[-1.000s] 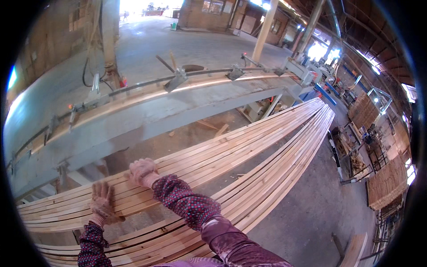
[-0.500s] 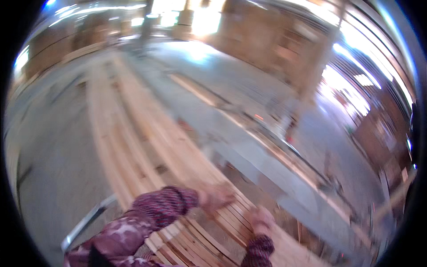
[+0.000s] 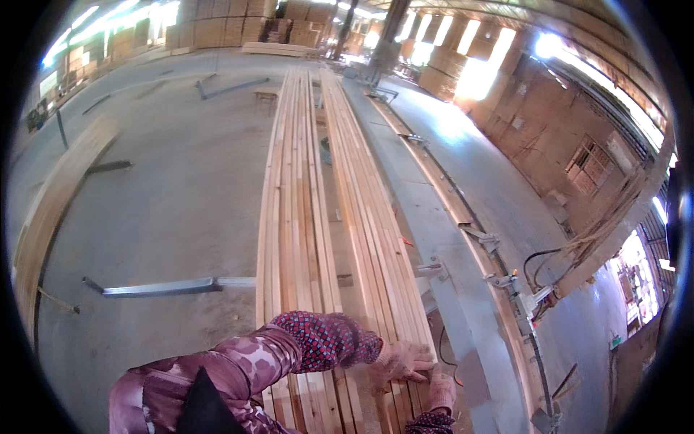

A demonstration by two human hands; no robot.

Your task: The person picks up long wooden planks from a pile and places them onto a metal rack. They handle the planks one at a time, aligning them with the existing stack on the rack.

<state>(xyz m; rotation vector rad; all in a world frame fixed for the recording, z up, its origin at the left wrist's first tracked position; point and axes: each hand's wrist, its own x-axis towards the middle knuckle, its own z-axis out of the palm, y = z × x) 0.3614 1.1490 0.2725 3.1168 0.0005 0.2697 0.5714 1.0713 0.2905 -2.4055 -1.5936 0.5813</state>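
Note:
Two long bundles of narrow wooden strips run side by side away from me: a left bundle [image 3: 293, 217] and a right bundle [image 3: 372, 231], with a gap between them. My left hand [image 3: 403, 363], gloved in a pale covering, lies across the near part of the right bundle with its fingers stretched out flat. Close beside it, my right hand [image 3: 442, 393] is at the bundle's right edge, its fingers partly hidden. I cannot make out whether they grip a strip. Patterned cuffs cover both wrists, and my left forearm reaches over the left bundle.
A metal support arm [image 3: 181, 286] sticks out left under the strips. Along the right runs a grey metal beam [image 3: 405, 192], with a wooden rail [image 3: 434, 173] and clamps [image 3: 499, 278] beyond. Another stack of boards [image 3: 58, 195] lies at far left. Timber piles [image 3: 224, 29] stand at the back.
My view has turned left, so the bundles now run more upright in the picture, and it has sharpened. Both hands remain at the right bundle, the left one now flatter with fingers extended.

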